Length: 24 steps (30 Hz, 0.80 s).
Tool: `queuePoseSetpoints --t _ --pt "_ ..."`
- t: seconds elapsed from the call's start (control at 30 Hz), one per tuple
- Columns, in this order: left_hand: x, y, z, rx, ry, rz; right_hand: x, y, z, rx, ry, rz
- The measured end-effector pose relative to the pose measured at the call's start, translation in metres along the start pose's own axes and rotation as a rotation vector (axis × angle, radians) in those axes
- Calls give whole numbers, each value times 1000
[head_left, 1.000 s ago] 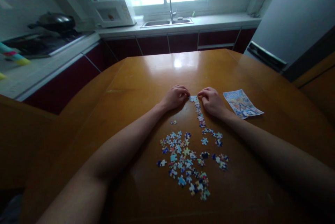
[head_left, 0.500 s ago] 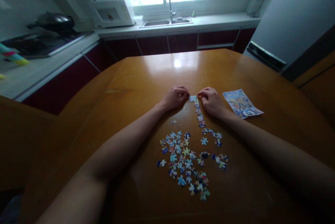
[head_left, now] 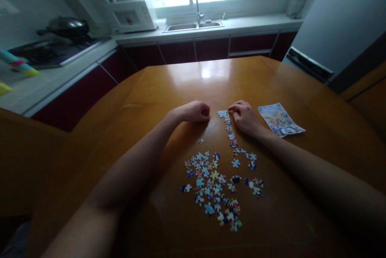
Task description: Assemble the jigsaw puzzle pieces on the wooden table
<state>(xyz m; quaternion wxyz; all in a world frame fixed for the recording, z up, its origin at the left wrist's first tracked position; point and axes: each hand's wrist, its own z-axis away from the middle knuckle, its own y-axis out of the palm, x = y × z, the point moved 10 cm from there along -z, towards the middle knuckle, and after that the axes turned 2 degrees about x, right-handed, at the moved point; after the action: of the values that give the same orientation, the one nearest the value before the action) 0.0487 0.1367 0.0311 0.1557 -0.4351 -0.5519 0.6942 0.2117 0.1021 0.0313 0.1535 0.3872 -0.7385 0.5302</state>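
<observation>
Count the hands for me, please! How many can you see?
2. The left hand is curled over the table, apart from the puzzle strip; the right hand is at the strip's far right corner. No other hand shows.

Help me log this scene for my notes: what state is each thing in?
Strip: joined, bent at its far end
Left hand: curled, apart from the strip
Right hand: bent, at the strip's corner
Pieces: scattered
Sheet: picture up
Pan: seems lidded
Faucet: no flow visible
Microwave: looks shut
Cabinets: shut
Fridge: looks shut
</observation>
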Motion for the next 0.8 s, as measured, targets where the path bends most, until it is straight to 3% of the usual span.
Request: queuePoseSetpoints --t 0.1,0.23,0.33,0.5,0.63,0.8 --pt "4 7 17 166 -19 56 1 0 0 4 -5 0" --pt "-2 11 25 190 -24 73 1 0 0 -1 -9 13" --pt "-13 28 29 421 -97 -72 1 0 0 -1 -8 12" --pt "-31 29 39 661 -294 -266 0 0 0 9 -2 18" --pt "-40 29 42 703 -315 -323 -2 0 0 2 -1 22" --pt "-36 28 41 682 -308 -298 -5 2 0 3 1 13"
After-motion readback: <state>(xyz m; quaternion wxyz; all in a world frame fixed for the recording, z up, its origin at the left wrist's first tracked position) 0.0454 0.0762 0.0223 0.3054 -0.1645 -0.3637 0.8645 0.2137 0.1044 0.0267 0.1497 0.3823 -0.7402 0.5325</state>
